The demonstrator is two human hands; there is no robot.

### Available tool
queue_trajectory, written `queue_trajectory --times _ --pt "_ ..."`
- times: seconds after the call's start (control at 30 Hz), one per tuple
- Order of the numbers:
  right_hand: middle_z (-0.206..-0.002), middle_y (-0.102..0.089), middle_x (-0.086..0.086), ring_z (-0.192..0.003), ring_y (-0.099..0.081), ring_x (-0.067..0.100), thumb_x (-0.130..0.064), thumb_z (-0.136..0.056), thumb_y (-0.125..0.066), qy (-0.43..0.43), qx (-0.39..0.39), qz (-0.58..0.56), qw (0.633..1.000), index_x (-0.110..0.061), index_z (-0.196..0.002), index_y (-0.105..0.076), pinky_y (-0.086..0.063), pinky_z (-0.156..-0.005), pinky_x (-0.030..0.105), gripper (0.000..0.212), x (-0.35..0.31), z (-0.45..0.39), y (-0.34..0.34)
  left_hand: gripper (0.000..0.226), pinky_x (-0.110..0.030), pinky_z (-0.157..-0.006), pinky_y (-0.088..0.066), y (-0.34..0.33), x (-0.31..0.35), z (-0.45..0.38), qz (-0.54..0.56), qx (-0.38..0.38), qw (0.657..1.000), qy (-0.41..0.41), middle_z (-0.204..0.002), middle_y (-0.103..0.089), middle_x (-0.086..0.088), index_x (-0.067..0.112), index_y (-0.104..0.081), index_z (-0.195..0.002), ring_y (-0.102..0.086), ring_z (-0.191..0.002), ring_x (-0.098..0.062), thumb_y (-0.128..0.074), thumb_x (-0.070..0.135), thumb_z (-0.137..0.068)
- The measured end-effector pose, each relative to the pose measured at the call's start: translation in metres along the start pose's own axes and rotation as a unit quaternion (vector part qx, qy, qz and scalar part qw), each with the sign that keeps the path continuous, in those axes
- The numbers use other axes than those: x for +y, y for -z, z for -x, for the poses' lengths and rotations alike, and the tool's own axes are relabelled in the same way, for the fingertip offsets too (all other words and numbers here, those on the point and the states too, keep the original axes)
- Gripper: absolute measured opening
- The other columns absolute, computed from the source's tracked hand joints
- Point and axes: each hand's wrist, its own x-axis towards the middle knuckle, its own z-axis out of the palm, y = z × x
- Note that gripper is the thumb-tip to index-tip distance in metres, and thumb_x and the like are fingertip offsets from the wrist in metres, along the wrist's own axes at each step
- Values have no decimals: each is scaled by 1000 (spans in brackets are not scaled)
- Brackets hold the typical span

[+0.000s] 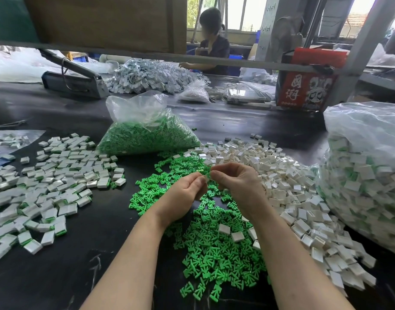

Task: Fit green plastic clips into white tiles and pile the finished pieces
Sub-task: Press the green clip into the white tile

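Fingers (202, 183) round small piece, mostly hidden

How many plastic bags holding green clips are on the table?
2: one of loose clips behind the hands, and a big one of finished tiles at the right edge. Others may lie out of view.

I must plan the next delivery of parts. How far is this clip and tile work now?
Done: a wide pile of finished pieces lies left, and more fill the big bag right. In hand: left hand and right hand pinch one small piece together. Left: many loose green clips, white tiles and a full bag of clips.
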Motion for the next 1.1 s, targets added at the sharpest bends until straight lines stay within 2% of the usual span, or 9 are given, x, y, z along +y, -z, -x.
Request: queue_trajectory --times 0.2,0.3,0.37,0.47,0.6,0.7,0.83,0.93,1.1 --pt "-77 -71 2 -63 -62 6 -5 -82 -74 15 -7 12 1000 -8 -89 -73 -52 -65 21 8 1 1 -1 35 -15 -55 -37 0 0 0 -3 6 1000 -24 -65 -49 17 37 -61 -75 -42 -55 0 -43 31 -103" --pt "-77 -72 2 -62 -63 6 -7 -82 -75 25 3 20 999 -9 -90 -73 -53 -62 20 9 2 1 -3 35 -21 -55 -35 0 0 1 6 8 1000 -25 -69 -46 9 31 -59 -74 -40 -57 -5 -42 29 -105" --pt "-81 -72 7 -65 -64 8 -10 -85 -73 9 -4 25 1000 -7 -95 -70 -55 -63 21 11 2 1 -3 34 -20 -55 -35 0 1 1 11 13 1000 -24 -68 -48 11 29 -59 -75 -41 -56 -4 -43 28 -105" --pt "-75 -67 3 -59 -58 3 -19 -96 -60 4 -54 142 988 -8 -94 -66 -49 -57 22 13 3 0 -6 29 -11 -48 -38 0 3 1 -2 10 1000 -26 -59 -53 22 24 -59 -83 -48 -49 3 -41 23 -106" --pt "-70 -57 -1 -65 -53 16 -25 -103 -44 26 -84 311 946 -11 -87 -59 -47 -67 43 26 4 -2 -14 26 -13 -53 -41 0 6 1 -49 19 999 -16 -61 -54 18 16 -59 -88 -49 -51 2 -41 21 -106" --pt "-75 -57 3 -72 -52 22 -24 -104 -38 21 -96 325 941 -5 -90 -58 -46 -74 47 31 5 -1 -15 27 -25 -55 -39 -1 4 -1 -107 20 994 -5 -66 -47 8 17 -56 -83 -43 -51 -2 -41 22 -106" --pt "-85 -61 9 -80 -54 24 -32 -104 -33 27 -93 352 931 -8 -89 -59 -44 -77 44 39 9 3 -18 27 -25 -63 -40 -4 -1 -4 -135 20 991 -2 -64 -53 18 22 -57 -85 -45 -55 4 -40 24 -105" --pt "-90 -64 10 -86 -56 26 -41 -104 -28 35 -85 404 910 -9 -94 -60 -44 -78 42 46 13 4 -22 27 -24 -67 -43 -7 -1 -6 -156 26 987 -2 -73 -58 16 28 -59 -89 -51 -62 6 -39 25 -106" --pt "-91 -64 10 -85 -56 26 -44 -104 -23 41 -72 433 898 -12 -92 -57 -43 -77 40 48 18 5 -25 31 -19 -55 -35 -8 0 -5 -190 36 981 -7 -58 -53 17 28 -56 -81 -50 -53 5 -38 24 -106"
